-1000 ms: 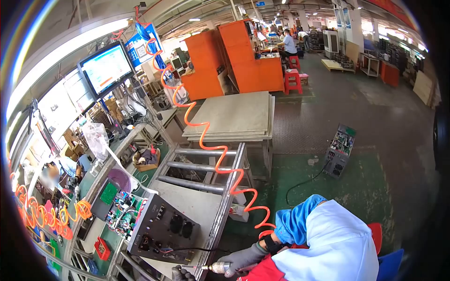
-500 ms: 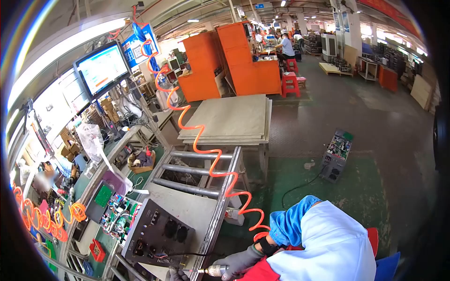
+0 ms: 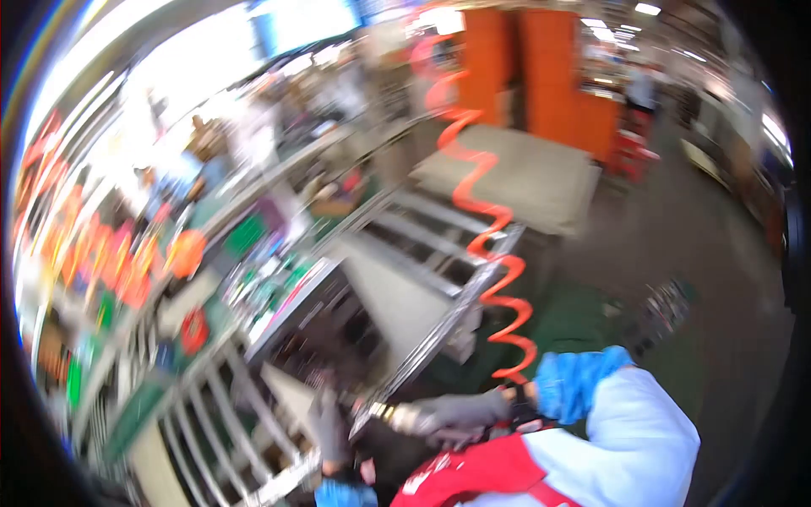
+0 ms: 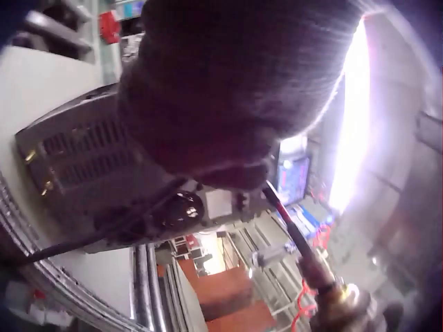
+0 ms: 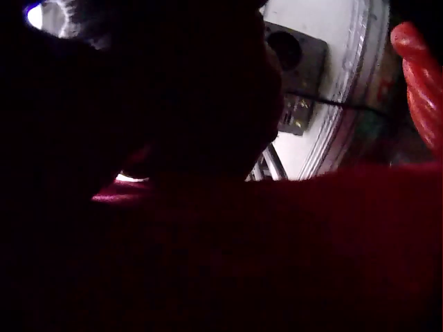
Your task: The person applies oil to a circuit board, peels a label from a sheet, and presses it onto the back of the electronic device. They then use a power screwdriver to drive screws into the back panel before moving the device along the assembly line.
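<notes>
My grey-gloved right hand (image 3: 465, 411) grips an air screwdriver (image 3: 404, 417), its bit pointing left. The gloved left hand (image 3: 328, 427) is at the front of the tool. In the left wrist view its curled fingers (image 4: 228, 166) are dark, with the tip of the screwdriver bit (image 4: 294, 232) right at them. Whether a screw sits there I cannot tell. Just beyond the hands stands a dark metal-cased unit (image 3: 334, 325), with round fans, vent slots and a black cable (image 4: 83, 242). Circuit boards (image 3: 266, 283) lie exposed behind its panel. Dark red cloth fills most of the right wrist view.
An orange coiled hose (image 3: 490, 220) hangs close by the right arm. The unit stands on a metal-framed roller bench (image 3: 456, 313). A red bin (image 3: 194, 329) lies to the left. On the floor at right is another opened unit (image 3: 663, 317); stacked boards (image 3: 515, 169) stand behind.
The head view has swung left and down and is blurred, so the bench and unit appear farther right. The left hand now shows more fully, still at the screwdriver's front; the right hand keeps its grip.
</notes>
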### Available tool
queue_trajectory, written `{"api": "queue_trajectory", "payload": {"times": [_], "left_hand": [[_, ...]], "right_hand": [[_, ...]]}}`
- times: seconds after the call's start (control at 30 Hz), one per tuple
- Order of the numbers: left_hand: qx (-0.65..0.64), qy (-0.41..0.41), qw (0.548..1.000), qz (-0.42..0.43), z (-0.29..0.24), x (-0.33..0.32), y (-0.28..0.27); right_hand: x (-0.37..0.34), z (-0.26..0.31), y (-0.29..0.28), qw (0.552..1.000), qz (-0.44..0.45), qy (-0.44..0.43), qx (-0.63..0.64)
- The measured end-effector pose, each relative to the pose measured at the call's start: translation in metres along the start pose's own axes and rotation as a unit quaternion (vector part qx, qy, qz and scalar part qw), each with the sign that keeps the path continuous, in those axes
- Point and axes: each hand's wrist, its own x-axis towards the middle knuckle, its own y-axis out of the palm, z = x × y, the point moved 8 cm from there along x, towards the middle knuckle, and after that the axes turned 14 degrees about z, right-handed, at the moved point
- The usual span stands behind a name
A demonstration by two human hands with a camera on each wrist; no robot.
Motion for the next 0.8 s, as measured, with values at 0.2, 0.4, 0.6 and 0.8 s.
{"api": "queue_trajectory", "payload": {"times": [0.2,0.4,0.6,0.8], "left_hand": [[-0.016,0.126,0.983,-0.135,-0.058,0.011,-0.029],[0.223,0.045,0.955,-0.190,-0.062,0.043,-0.036],[0.116,0.158,0.953,-0.232,-0.057,0.035,-0.028],[-0.020,0.149,0.969,-0.196,-0.053,0.028,-0.023]], "right_hand": [[-0.004,0.041,-0.009,0.991,-0.049,-0.064,-0.110],[0.006,0.060,-0.012,0.993,-0.070,-0.060,-0.079],[0.020,0.067,-0.010,0.993,-0.061,-0.048,-0.089],[0.035,0.070,-0.008,0.994,-0.048,-0.038,-0.094]]}}
